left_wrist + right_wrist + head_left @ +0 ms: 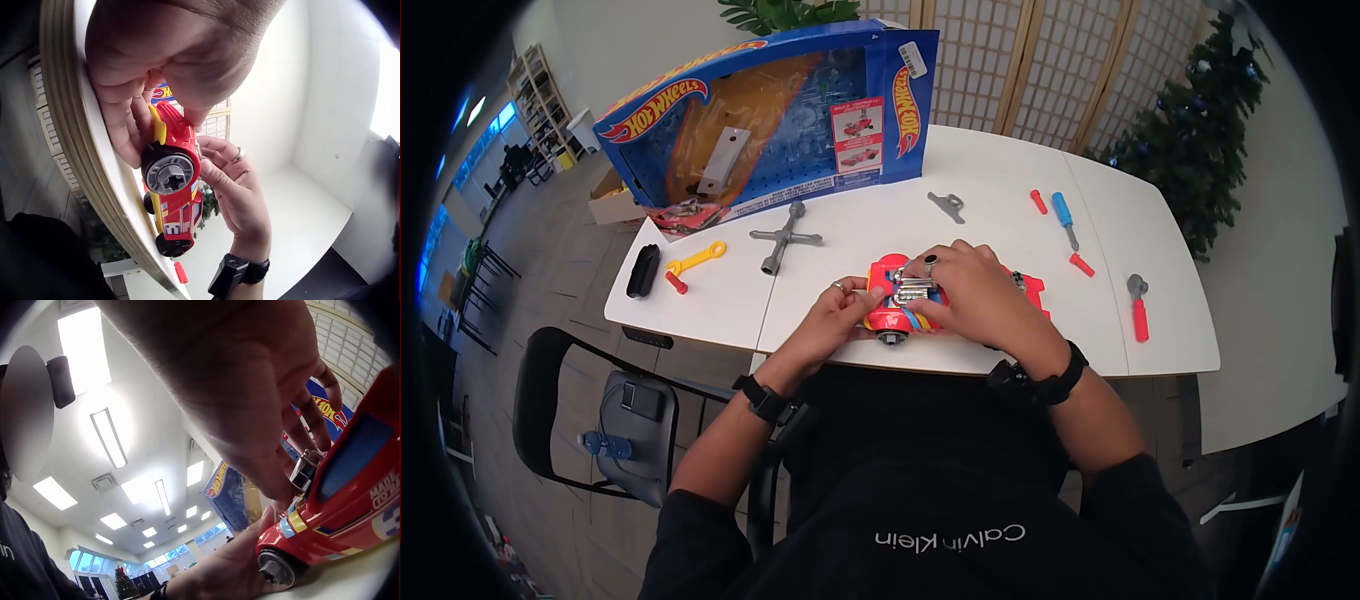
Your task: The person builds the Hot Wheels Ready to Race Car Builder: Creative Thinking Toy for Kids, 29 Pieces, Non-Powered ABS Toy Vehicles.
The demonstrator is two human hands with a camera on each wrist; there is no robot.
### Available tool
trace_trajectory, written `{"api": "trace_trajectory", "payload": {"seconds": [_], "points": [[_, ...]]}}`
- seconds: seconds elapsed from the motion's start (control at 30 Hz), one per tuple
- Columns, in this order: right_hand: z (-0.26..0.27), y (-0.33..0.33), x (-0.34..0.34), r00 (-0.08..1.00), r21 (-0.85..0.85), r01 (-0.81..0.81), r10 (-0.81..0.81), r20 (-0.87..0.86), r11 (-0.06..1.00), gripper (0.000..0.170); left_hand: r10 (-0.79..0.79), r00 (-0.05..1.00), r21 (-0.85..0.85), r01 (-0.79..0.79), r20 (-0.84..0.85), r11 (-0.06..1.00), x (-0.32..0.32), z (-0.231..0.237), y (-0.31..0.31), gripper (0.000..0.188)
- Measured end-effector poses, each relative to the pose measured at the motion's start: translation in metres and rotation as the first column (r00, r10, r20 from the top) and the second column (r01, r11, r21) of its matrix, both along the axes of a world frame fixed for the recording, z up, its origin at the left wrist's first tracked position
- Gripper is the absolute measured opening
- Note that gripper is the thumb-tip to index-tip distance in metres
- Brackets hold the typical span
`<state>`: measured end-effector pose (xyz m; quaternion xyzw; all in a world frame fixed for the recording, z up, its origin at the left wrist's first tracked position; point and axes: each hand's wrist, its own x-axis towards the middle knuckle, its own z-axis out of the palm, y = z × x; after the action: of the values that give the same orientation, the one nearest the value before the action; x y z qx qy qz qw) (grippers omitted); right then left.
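Observation:
A red toy race car (pixel 890 320) with yellow and blue trim and black wheels sits near the table's front edge. My left hand (pixel 832 322) grips one end of it, fingers along one side and thumb on the other, as the left wrist view shows. Over the car's body is my right hand (pixel 990 300), its thumb and fingertips around a chrome engine piece (pixel 305 470) in front of the blue windshield (pixel 356 459). A grey wheel hub (pixel 172 179) with a cross-shaped recess faces the left wrist camera.
Behind stands an opened Hot Wheels box (pixel 910 125). To the left lie a grey cross wrench (pixel 785 238), yellow wrench (pixel 700 257), red bolt (pixel 676 284) and black part (pixel 643 270). Rightward are a grey piece (pixel 947 207), blue screwdriver (pixel 1062 212), red bolts (pixel 1082 264) and red-handled tool (pixel 1140 318).

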<state>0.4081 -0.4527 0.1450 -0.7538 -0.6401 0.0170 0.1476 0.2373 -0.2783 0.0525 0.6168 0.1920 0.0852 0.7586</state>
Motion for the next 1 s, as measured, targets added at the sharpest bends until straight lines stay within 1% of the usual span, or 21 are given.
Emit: {"api": "trace_trajectory", "payload": {"seconds": [0.1,0.17,0.23,0.27,0.33,0.37,0.43,0.57,0.63,0.77,0.8,0.83,0.87,0.9,0.93,0.97,1.0], "points": [[0.001,0.004,-0.003,1.0,-0.013,0.0,0.0,0.006,1.0,0.035,0.005,1.0,0.026,-0.004,-0.018,1.0,0.0,-0.001,0.0,0.04],[-0.003,0.004,-0.003,1.0,-0.028,0.007,-0.007,0.011,1.0,0.033,0.026,0.999,-0.015,-0.026,0.033,1.0,0.001,0.001,-0.004,0.043],[-0.014,0.006,-0.002,0.999,0.144,-0.021,0.015,0.046,0.989,0.026,0.032,0.999,-0.003,-0.032,0.023,0.999,0.001,0.002,-0.005,0.043],[-0.014,0.006,-0.002,0.999,0.144,-0.023,0.017,0.046,0.989,0.026,0.037,0.999,0.01,-0.037,0.012,0.999,0.0,0.003,-0.005,0.044],[-0.012,0.007,-0.004,0.998,0.058,0.043,-0.046,0.038,0.997,0.021,0.032,0.999,0.029,-0.032,0.014,0.999,0.0,-0.001,-0.004,0.042],[-0.014,0.008,-0.004,0.998,0.056,0.042,-0.044,0.035,0.998,0.021,0.023,1.0,0.049,-0.023,0.014,0.999,0.0,-0.003,-0.004,0.041],[-0.019,0.01,-0.003,0.998,0.109,0.035,-0.04,0.039,0.993,0.017,0.019,1.0,0.063,-0.019,0.011,0.998,0.0,-0.001,-0.005,0.041],[-0.024,0.014,-0.001,0.999,0.125,0.034,-0.036,0.013,0.992,0.016,0.014,1.0,0.088,-0.015,0.007,0.996,-0.001,0.0,-0.005,0.042],[-0.025,0.015,0.0,1.0,0.144,-0.001,0.001,0.003,0.99,0.012,0.001,1.0,0.101,-0.002,0.008,0.995,-0.001,-0.002,-0.003,0.042],[-0.022,0.01,-0.001,0.999,0.092,0.016,-0.02,0.035,0.996,0.017,-0.01,1.0,0.11,0.009,0.008,0.994,-0.001,-0.002,-0.003,0.042],[-0.025,0.006,0.0,0.996,0.15,0.005,-0.019,0.089,0.989,0.019,-0.013,1.0,0.112,0.012,0.008,0.994,0.0,-0.002,-0.003,0.042],[-0.025,0.003,0.0,0.99,0.206,-0.008,-0.022,0.142,0.978,0.02,0.005,1.0,0.066,-0.007,0.028,0.998,-0.001,-0.001,-0.004,0.042],[-0.022,-0.004,0.0,0.99,0.208,-0.005,-0.025,0.141,0.978,0.02,0.024,0.999,0.02,-0.025,0.046,1.0,-0.001,0.0,-0.004,0.042],[-0.017,-0.014,0.002,0.993,0.307,0.0,-0.036,0.111,0.952,0.018,0.022,0.999,0.02,-0.023,0.046,1.0,-0.001,0.002,-0.004,0.042],[-0.01,-0.025,0.003,0.996,0.401,0.008,-0.043,0.08,0.916,0.02,0.035,0.999,0.022,-0.035,0.011,0.999,-0.001,0.003,-0.003,0.041],[-0.002,-0.037,0.005,0.996,0.4,0.009,-0.044,0.08,0.917,0.02,0.048,0.999,0.023,-0.047,-0.023,0.999,-0.001,0.003,-0.002,0.04],[0.005,-0.05,0.009,0.993,0.401,0.09,-0.113,0.034,0.912,0.022,0.046,0.999,0.022,-0.046,-0.025,0.999,-0.001,0.002,-0.001,0.04]]}}
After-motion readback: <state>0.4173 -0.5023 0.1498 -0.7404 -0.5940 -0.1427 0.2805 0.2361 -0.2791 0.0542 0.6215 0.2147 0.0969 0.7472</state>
